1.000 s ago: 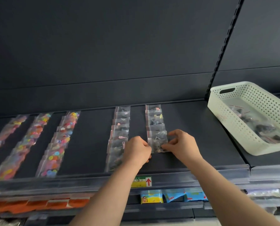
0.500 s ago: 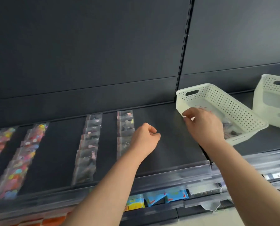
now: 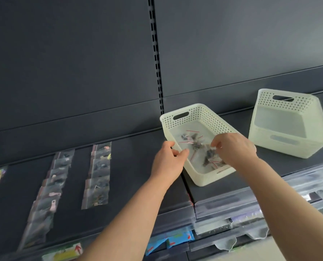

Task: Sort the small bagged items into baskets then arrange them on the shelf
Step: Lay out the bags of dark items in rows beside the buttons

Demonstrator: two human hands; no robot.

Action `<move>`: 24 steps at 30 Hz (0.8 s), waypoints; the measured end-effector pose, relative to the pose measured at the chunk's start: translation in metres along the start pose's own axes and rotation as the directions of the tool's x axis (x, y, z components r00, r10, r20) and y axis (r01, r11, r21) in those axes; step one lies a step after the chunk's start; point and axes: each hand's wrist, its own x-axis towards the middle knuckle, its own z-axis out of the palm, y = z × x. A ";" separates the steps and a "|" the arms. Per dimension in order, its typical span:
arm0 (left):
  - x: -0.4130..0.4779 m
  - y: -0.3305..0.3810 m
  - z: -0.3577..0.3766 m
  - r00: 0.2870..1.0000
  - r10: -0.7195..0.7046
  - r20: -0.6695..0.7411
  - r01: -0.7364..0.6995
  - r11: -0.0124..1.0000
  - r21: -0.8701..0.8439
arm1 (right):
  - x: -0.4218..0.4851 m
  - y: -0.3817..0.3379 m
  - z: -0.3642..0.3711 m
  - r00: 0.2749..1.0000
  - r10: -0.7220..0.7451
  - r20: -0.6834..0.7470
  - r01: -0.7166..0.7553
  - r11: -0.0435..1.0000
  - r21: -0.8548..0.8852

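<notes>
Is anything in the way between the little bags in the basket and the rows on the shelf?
Only the basket's own left wall, which the left hand grips. The right hand pinches at the bags inside; lifted over that wall, they meet bare shelf up to the nearest row.

bare forearms [image 3: 134, 213], left grip [image 3: 168, 162], right grip [image 3: 236, 149]

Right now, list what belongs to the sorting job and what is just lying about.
Job: near basket, gripped by left hand; loose bags inside, right hand among them; bag rows on shelf.
Lying about: far basket; blue packets below.
</notes>
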 end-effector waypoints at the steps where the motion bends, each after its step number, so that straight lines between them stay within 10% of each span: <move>1: 0.001 0.002 0.001 1.000 -0.003 -0.004 0.003 1.000 0.007 | 0.002 0.001 -0.002 0.997 -0.035 0.065 0.035 0.999 0.000; 7: 0.003 0.009 0.007 0.999 -0.017 -0.034 0.018 1.000 0.009 | 0.011 0.001 -0.007 0.922 -0.264 0.281 0.302 0.948 -0.100; 14: -0.002 0.010 0.007 0.998 -0.047 -0.037 0.045 0.998 -0.050 | 0.018 -0.002 0.002 0.937 -0.249 0.246 0.276 0.958 -0.083; 24: -0.011 0.012 -0.008 0.996 0.005 -0.087 -0.016 0.993 -0.121 | 0.006 -0.024 -0.016 0.987 -0.153 0.049 0.071 0.686 0.724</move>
